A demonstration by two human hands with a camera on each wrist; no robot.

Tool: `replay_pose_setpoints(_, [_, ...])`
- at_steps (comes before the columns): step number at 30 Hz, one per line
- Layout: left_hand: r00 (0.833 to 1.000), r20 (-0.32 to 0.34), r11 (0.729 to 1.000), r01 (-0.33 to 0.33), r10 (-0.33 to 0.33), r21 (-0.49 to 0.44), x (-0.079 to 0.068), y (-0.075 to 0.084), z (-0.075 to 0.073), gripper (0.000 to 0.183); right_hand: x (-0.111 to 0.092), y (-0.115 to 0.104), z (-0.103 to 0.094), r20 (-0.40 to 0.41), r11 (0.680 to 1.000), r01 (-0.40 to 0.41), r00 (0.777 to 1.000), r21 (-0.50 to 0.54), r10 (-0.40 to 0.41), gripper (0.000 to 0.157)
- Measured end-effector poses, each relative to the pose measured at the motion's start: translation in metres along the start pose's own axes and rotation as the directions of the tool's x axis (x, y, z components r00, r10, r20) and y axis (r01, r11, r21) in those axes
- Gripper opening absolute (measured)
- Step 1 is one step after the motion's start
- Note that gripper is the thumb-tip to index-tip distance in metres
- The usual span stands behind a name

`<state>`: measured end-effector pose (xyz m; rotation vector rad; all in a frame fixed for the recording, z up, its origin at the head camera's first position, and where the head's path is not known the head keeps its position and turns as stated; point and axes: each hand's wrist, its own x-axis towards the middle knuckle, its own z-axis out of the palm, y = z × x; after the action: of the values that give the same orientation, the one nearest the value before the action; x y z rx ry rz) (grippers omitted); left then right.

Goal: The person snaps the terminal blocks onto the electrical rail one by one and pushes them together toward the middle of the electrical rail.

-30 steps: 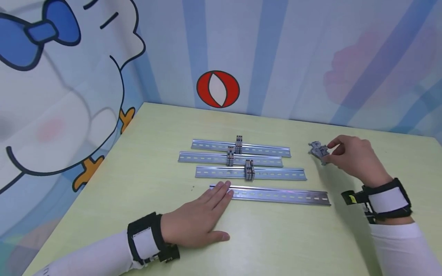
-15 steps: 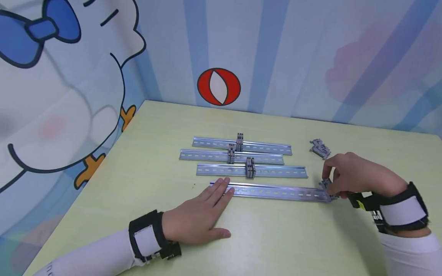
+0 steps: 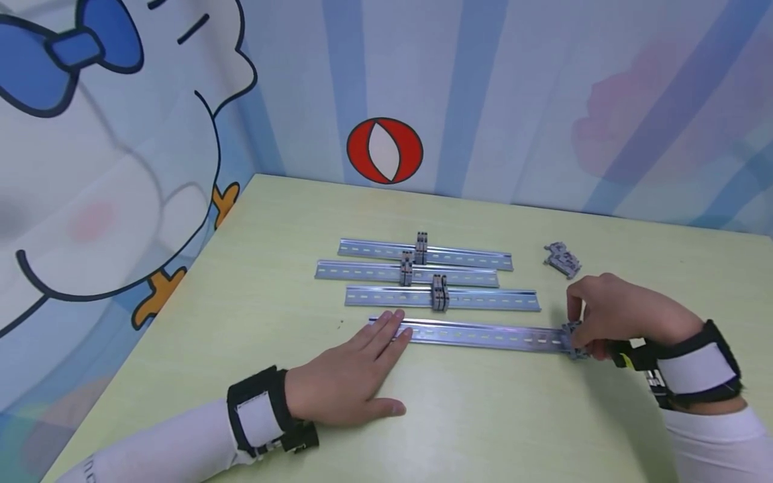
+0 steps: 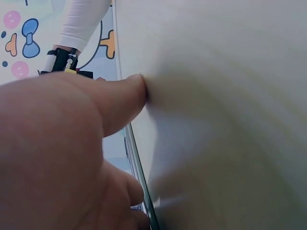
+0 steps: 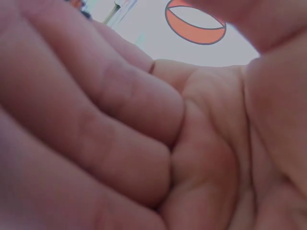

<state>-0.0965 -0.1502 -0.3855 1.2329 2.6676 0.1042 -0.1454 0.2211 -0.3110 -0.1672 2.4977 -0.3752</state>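
My left hand (image 3: 347, 382) lies flat with straight fingers over the left end of the nearest slotted metal DIN rail (image 3: 483, 335). Its thumb is spread out on the table, and the left wrist view shows it from close up. At the rail's right end, my right hand (image 3: 628, 310) pinches a grey terminal block (image 3: 568, 337) between thumb and fingers. The block overlaps the rail's end in the head view, partly covered by the thumb. In the right wrist view, curled fingers (image 5: 120, 139) fill the picture and the block is hidden.
Behind lie three more rails, the front one (image 3: 386, 296), the middle one (image 3: 356, 270) and the back one (image 3: 374, 248), each carrying upright terminal blocks (image 3: 439, 293). Loose grey terminal blocks (image 3: 563, 260) lie at the right. A patterned wall (image 3: 501, 100) borders the table (image 3: 471, 416).
My right hand has taken a terminal block from the loose ones at the right and brought it toward me to the nearest rail's right end. The left hand has stayed in place.
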Motion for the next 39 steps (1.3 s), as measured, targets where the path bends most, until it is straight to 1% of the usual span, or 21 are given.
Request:
replay_pose_setpoints(5, [1.000,-0.006,1.000,-0.008,0.008,0.003,0.000,0.001,0.000,0.094,0.002,0.000,0.001,-0.009,1.000,0.000,1.000,0.006,0.000,0.019])
replay_pose_setpoints(12, [1.000,-0.001,1.000,0.000,0.000,0.008,0.000,0.003,-0.003,0.093,0.004,0.001,0.000,-0.028,0.998,0.063,0.998,0.008,-0.063,0.014])
replay_pose_setpoints(14, [1.000,0.003,1.000,0.008,-0.008,0.004,0.000,0.004,-0.004,0.093,0.005,0.001,0.000,-0.026,0.998,0.068,0.997,0.011,-0.068,0.014])
replay_pose_setpoints(20, [1.000,0.003,1.000,0.018,-0.018,-0.001,0.000,0.004,-0.004,0.093,0.007,0.002,0.000,-0.023,0.998,0.049,0.999,0.035,-0.048,0.016])
replay_pose_setpoints(26, [1.000,0.013,1.000,0.022,-0.022,-0.016,0.001,0.003,-0.002,0.093,0.011,0.003,0.003,-0.036,0.999,0.023,0.999,0.025,-0.022,0.015])
replay_pose_setpoints(29, [1.000,0.019,0.999,0.022,-0.022,-0.025,0.001,0.003,-0.002,0.093,0.012,0.005,0.004,-0.031,0.999,0.024,0.999,0.048,-0.023,0.016])
replay_pose_setpoints(31, [1.000,0.021,0.999,0.021,-0.021,-0.030,0.001,0.004,-0.002,0.093,0.011,0.008,0.002,-0.024,0.998,0.032,0.999,0.062,-0.031,0.019])
replay_pose_setpoints(35, [1.000,0.017,0.999,0.023,-0.022,-0.027,0.002,0.003,-0.001,0.093,0.006,0.022,-0.007,0.005,0.988,0.080,0.997,0.134,-0.081,0.036])
replay_pose_setpoints(36, [1.000,0.018,0.999,0.024,-0.024,-0.027,0.002,0.003,-0.001,0.094,0.004,0.025,-0.009,0.013,0.982,0.097,0.995,0.160,-0.101,0.040])
replay_pose_setpoints(39, [0.999,0.019,0.999,0.026,-0.026,-0.024,0.001,0.003,-0.002,0.094,0.002,0.034,-0.014,0.062,0.951,0.155,0.982,0.267,-0.178,0.048])
